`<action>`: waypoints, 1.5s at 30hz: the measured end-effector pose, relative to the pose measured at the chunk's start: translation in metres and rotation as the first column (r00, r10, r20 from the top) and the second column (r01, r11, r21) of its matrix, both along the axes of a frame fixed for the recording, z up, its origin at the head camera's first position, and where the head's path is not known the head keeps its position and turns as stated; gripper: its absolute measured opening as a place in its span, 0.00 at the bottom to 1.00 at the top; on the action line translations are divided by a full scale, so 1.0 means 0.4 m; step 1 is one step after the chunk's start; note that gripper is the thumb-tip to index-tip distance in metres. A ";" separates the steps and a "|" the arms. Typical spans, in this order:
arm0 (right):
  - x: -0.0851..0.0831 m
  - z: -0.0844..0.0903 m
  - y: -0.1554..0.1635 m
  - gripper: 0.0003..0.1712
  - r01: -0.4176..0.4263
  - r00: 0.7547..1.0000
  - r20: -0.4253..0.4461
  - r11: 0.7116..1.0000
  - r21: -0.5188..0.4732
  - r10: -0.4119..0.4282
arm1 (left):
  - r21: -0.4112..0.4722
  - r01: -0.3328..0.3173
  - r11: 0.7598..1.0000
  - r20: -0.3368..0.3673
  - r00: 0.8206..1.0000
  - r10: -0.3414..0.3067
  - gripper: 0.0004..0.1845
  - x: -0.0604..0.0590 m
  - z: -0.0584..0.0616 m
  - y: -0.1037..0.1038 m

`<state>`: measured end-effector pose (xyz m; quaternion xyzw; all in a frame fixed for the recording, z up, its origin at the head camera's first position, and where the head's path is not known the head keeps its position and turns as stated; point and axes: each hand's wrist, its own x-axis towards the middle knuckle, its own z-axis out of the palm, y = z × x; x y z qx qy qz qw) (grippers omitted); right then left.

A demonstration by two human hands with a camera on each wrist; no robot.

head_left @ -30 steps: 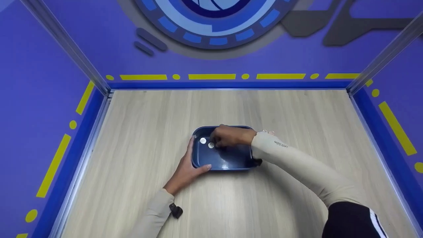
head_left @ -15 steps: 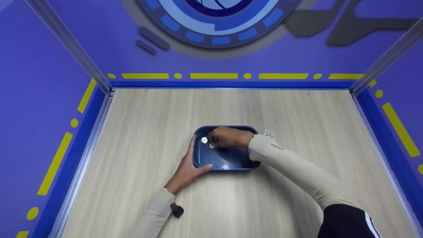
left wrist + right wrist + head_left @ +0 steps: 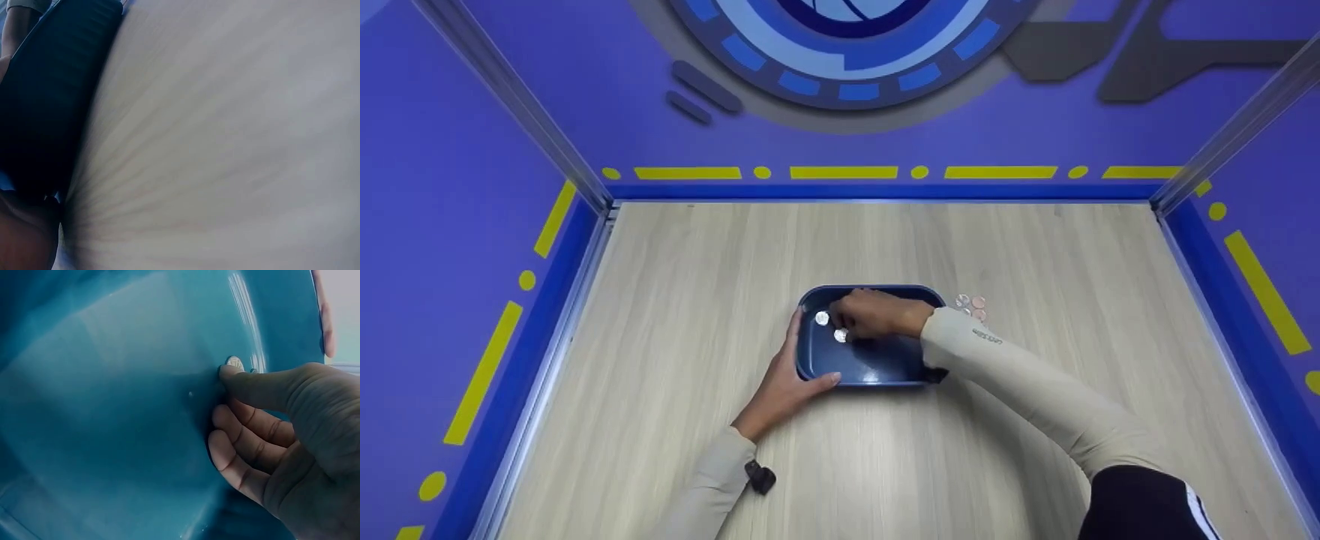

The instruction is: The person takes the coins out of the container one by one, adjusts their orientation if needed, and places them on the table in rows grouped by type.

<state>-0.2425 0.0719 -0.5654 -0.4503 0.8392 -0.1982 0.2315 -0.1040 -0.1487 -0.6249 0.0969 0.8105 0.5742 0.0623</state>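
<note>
A dark blue rectangular tray with rounded corners rests on the table. My left hand grips its near left corner, thumb over the front rim and fingers along the left wall. Inside the tray, my right hand reaches down with curled fingers. The right wrist view has its thumb against a silvery coin, tilted on edge; the index fingertip is hidden behind the thumb. That coin shows just below the fingers in the head view. A second silvery coin lies flat near the tray's left end.
Several coins, silvery and a copper one, lie on the table right of the tray, partly behind the right sleeve. Purple panels border the wooden table at the back and sides.
The right hand has shifted slightly left, and the coin at its fingertips has come a little nearer the front. More of the coins beside the tray now show past the sleeve. The left hand stays put.
</note>
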 end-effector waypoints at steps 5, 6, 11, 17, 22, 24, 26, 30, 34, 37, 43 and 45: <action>0.005 0.004 0.001 0.06 0.014 1.000 0.011 1.000 0.002 -0.014 | 0.005 -0.002 1.000 -0.010 1.000 0.002 0.70 0.000 -0.001 0.001; 0.006 0.004 0.001 0.06 0.014 1.000 0.013 1.000 -0.005 -0.014 | 0.002 -0.002 1.000 -0.012 1.000 0.002 0.70 -0.001 -0.002 0.000; 0.013 0.012 0.007 0.03 0.005 1.000 0.024 0.999 -0.044 -0.003 | -0.007 -0.005 1.000 -0.013 1.000 0.005 0.70 -0.002 -0.004 0.000; 0.020 0.030 0.030 0.03 0.017 1.000 0.022 0.996 -0.085 -0.015 | -0.010 -0.007 1.000 0.001 1.000 0.007 0.70 -0.001 -0.003 0.000; 0.027 0.047 0.062 0.03 0.040 0.999 0.024 0.991 -0.125 -0.037 | 0.003 -0.015 1.000 0.007 1.000 0.015 0.70 0.000 -0.002 0.002; 0.030 0.053 0.076 0.02 0.051 0.998 0.029 0.988 -0.144 -0.047 | 0.010 -0.013 1.000 0.010 1.000 0.013 0.70 0.002 0.000 0.002; 0.032 0.057 0.091 0.02 0.065 0.998 0.036 0.985 -0.158 -0.060 | 0.012 -0.011 1.000 0.013 1.000 0.011 0.70 0.003 0.001 0.002; 0.036 0.064 0.126 0.04 0.095 0.995 0.049 0.976 -0.198 -0.087 | 0.008 -0.011 1.000 0.021 1.000 0.011 0.69 0.001 0.002 0.004; 0.042 0.073 0.157 0.06 0.138 0.990 0.071 0.964 -0.229 -0.125 | 0.002 -0.008 1.000 0.023 1.000 0.008 0.69 0.000 0.002 0.003; 0.045 0.077 0.176 0.06 0.157 0.987 0.072 0.954 -0.255 -0.143 | -0.002 -0.007 1.000 0.019 1.000 0.007 0.69 0.001 0.000 0.003; 0.051 0.087 0.213 0.05 0.190 0.982 0.062 0.946 -0.264 -0.179 | 0.000 -0.012 1.000 0.019 1.000 0.012 0.70 0.002 -0.001 0.004; 0.053 0.092 0.226 0.06 0.205 0.979 0.064 0.943 -0.262 -0.194 | 0.002 -0.012 1.000 0.019 1.000 0.011 0.70 0.002 -0.001 0.004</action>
